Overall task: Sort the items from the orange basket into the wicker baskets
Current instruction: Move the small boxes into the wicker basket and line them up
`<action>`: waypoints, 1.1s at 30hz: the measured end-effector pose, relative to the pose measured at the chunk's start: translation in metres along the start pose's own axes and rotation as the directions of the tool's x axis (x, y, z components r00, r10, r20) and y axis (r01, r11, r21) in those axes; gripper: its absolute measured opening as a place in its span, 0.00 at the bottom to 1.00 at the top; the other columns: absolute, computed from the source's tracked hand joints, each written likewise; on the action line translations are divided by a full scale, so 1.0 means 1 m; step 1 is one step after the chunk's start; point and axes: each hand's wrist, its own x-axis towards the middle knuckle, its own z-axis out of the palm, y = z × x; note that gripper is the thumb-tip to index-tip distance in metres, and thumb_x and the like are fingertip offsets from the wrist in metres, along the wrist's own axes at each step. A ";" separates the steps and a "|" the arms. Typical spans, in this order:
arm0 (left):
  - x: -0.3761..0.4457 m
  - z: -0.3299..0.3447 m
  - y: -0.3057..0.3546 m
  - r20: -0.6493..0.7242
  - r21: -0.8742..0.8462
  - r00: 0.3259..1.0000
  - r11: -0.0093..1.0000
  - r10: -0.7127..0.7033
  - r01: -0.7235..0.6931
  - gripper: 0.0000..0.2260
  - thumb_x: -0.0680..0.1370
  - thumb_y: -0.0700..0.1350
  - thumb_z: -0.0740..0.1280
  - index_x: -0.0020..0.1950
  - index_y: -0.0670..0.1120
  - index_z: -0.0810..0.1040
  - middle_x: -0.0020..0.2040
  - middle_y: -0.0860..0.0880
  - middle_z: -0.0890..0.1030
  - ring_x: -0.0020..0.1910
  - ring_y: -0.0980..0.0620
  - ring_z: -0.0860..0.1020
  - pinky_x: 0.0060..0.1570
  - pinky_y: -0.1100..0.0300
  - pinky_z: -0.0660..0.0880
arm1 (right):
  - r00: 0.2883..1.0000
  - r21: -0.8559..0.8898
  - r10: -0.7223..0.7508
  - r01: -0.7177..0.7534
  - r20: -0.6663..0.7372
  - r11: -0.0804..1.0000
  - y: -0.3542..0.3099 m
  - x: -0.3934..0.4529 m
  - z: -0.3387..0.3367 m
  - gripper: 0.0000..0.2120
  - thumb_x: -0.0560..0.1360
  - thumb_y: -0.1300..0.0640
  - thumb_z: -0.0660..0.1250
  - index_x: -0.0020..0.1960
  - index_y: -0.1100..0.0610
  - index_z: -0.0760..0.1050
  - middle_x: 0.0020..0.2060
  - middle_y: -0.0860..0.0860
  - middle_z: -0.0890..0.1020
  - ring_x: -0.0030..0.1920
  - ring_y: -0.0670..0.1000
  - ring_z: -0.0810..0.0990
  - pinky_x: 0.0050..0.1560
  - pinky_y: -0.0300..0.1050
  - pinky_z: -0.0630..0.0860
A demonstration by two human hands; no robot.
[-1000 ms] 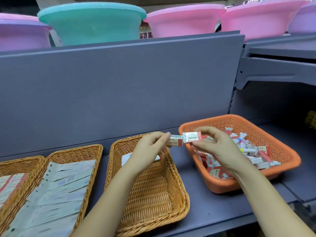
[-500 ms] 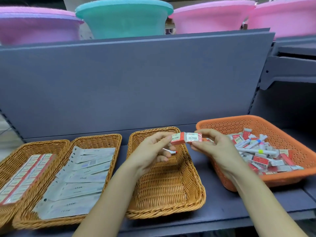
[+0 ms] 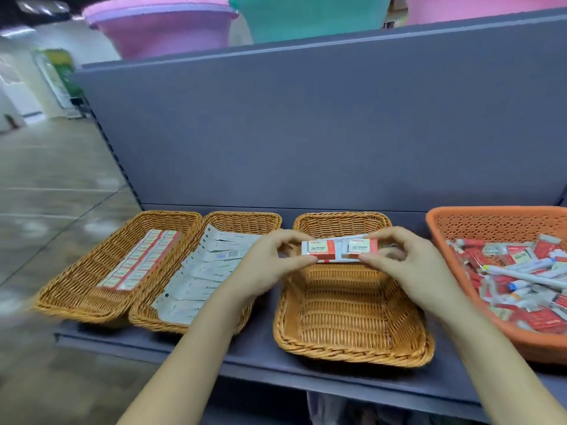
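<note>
Two small red-and-white boxes marked 2B are held end to end above the third wicker basket (image 3: pixel 349 326). My left hand (image 3: pixel 270 265) pinches the left box (image 3: pixel 319 250). My right hand (image 3: pixel 408 265) pinches the right box (image 3: pixel 360 247). That wicker basket looks bare inside apart from some white packets at its far end behind the boxes. The orange basket (image 3: pixel 478 222) at the right holds several red boxes, white packets and pens. The far-left wicker basket (image 3: pixel 76 289) holds rows of red-and-white boxes. The second wicker basket (image 3: pixel 245 219) holds white flat packets.
All the baskets stand on a grey shelf (image 3: pixel 251 348) with a tall grey back panel (image 3: pixel 306 124). Pink and teal plastic tubs (image 3: pixel 162 29) sit on the shelf above. To the left the shelf ends at an open aisle floor (image 3: pixel 46 185).
The view has swung left, so the baskets now sit further right in frame. Both hands have moved from the orange basket's edge to above the third wicker basket, with the boxes between them.
</note>
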 end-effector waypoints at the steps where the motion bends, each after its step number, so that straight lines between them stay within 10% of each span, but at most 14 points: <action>1: -0.003 -0.008 -0.004 -0.007 0.010 1.000 1.000 0.006 -0.006 0.10 0.73 0.45 0.73 0.53 0.53 0.81 0.40 0.59 0.76 0.39 0.60 0.73 0.38 0.70 0.69 | 1.000 -0.014 -0.018 0.018 0.007 1.000 -0.004 0.002 0.008 0.11 0.69 0.56 0.74 0.49 0.49 0.77 0.43 0.44 0.83 0.42 0.41 0.82 0.45 0.31 0.75; 33: -0.028 -0.270 -0.136 0.002 0.350 1.000 0.936 -0.026 0.024 0.13 0.73 0.50 0.71 0.49 0.68 0.72 0.50 0.64 0.73 0.45 0.65 0.72 0.41 0.75 0.69 | 0.968 -0.124 -0.134 0.163 0.214 0.979 -0.089 0.063 0.293 0.11 0.69 0.54 0.73 0.46 0.44 0.74 0.44 0.38 0.80 0.45 0.38 0.79 0.43 0.31 0.77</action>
